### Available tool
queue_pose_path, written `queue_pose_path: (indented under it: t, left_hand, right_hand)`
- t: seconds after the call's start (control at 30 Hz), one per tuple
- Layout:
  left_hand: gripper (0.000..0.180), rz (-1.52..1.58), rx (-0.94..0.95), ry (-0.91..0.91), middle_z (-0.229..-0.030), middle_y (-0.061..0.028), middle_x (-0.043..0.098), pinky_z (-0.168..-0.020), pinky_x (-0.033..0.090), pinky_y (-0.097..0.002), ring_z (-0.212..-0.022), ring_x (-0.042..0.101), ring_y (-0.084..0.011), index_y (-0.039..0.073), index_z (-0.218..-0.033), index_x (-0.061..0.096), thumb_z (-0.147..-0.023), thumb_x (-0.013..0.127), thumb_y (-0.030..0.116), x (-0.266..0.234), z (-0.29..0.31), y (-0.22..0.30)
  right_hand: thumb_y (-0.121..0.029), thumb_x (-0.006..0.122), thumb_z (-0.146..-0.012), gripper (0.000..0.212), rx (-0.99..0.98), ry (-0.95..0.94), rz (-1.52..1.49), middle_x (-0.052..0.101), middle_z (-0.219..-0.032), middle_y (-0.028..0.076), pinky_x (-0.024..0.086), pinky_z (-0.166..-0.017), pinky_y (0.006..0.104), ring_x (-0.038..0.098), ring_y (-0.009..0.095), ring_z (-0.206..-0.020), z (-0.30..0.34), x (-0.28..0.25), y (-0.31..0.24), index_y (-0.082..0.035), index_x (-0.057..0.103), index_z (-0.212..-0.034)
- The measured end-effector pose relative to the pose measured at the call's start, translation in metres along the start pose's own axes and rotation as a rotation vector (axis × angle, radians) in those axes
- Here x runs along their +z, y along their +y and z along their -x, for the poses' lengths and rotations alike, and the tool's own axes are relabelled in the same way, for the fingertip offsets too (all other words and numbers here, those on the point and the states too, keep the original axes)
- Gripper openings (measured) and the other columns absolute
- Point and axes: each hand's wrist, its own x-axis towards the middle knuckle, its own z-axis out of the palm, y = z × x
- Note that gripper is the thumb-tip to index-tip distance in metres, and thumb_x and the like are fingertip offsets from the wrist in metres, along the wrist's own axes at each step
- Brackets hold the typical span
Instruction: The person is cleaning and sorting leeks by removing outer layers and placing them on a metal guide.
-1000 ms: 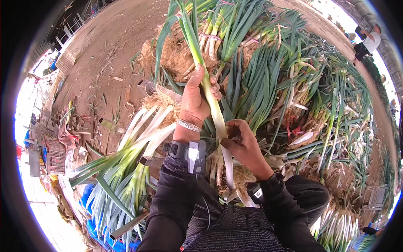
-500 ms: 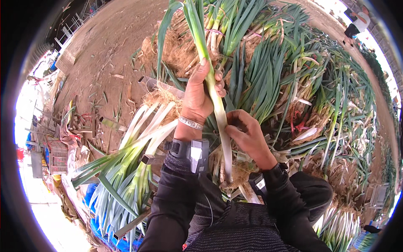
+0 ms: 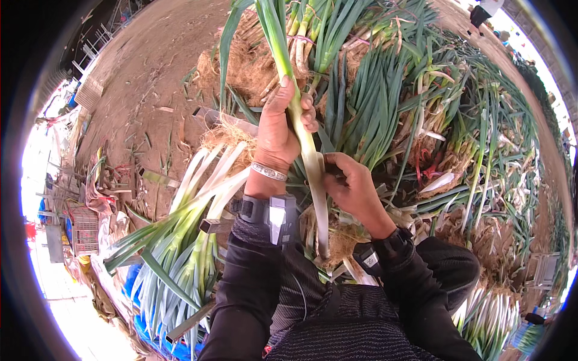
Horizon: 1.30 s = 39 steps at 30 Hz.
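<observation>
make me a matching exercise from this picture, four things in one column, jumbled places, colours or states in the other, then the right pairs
1. left hand
2. right hand
3. bracelet
4. slatted crate

A. reddish, at the picture's left side
B. beside the white lower stalk of the leek, fingers bent
C. silvery, around a wrist
D. wrapped around the leek higher up, thumb along the stalk

Pairs: 1-D, 2-B, 3-C, 4-A

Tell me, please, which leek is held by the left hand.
The single leek with its white end toward the lap; the left hand wraps around its stem. The other leeks lie bunched or heaped around.
</observation>
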Motion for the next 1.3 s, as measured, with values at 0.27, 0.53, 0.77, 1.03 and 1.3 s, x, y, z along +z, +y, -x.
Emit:
queue_pose_path:
  t: [0.27, 0.53, 0.77, 1.03, 1.3]
  left_hand:
    - [0.049, 0.102, -0.021, -0.183, -0.078, -0.0014, 0.049, -0.049, 0.034, -0.0211, -0.058, 0.04, -0.0071, 0.0, -0.124, 0.049, -0.099, 0.053, 0.042, 0.0, 0.005, 0.007]
    - [0.056, 0.363, -0.027, -0.481, -0.084, -0.0068, 0.05, -0.047, 0.042, -0.0216, -0.057, 0.044, -0.008, -0.008, -0.13, 0.043, -0.101, 0.049, 0.039, -0.011, 0.002, 0.02]
    - [0.059, 0.347, -0.04, -0.489, -0.082, -0.0059, 0.051, -0.047, 0.042, -0.0215, -0.056, 0.045, -0.0081, -0.01, -0.134, 0.041, -0.101, 0.049, 0.039, -0.016, 0.003, 0.021]
    - [0.055, 0.249, 0.003, -0.38, -0.08, -0.0023, 0.051, -0.048, 0.036, -0.0233, -0.056, 0.042, -0.009, -0.003, -0.127, 0.051, -0.1, 0.048, 0.045, -0.012, -0.001, 0.016]
    - [0.053, 0.137, 0.062, -0.26, -0.077, -0.0008, 0.051, -0.048, 0.035, -0.0231, -0.056, 0.041, -0.0088, -0.001, -0.122, 0.052, -0.099, 0.049, 0.047, -0.01, 0.0, 0.014]
  right_hand:
    - [0.002, 0.058, -0.087, 0.023, 0.219, -0.012, -0.261, 0.064, -0.09, 0.002, 0.049, -0.07, 0.0225, 0.058, 0.005, -0.08, 0.005, -0.008, -0.003, 0.003, 0.061, -0.11]
    - [-0.002, 0.06, -0.088, 0.019, 0.551, 0.264, -0.909, 0.065, -0.089, 0.004, 0.057, -0.071, 0.0279, 0.065, 0.013, -0.076, 0.019, -0.047, 0.024, -0.001, 0.063, -0.107]
    - [-0.006, 0.057, -0.092, 0.027, 0.395, 0.033, 0.257, 0.067, -0.096, 0.009, 0.057, -0.075, 0.0324, 0.066, 0.022, -0.087, 0.043, -0.082, 0.047, -0.002, 0.063, -0.118]
    - [-0.002, 0.074, -0.078, 0.043, 0.215, -0.202, -0.308, 0.06, -0.107, 0.012, 0.052, -0.079, 0.0322, 0.063, 0.022, -0.093, 0.082, -0.004, 0.011, -0.002, 0.058, -0.118]
    - [-0.006, 0.076, -0.078, 0.032, 0.205, -0.067, -0.045, 0.055, -0.093, 0.006, 0.047, -0.07, 0.0299, 0.058, 0.016, -0.083, 0.079, 0.01, 0.008, -0.004, 0.053, -0.099]
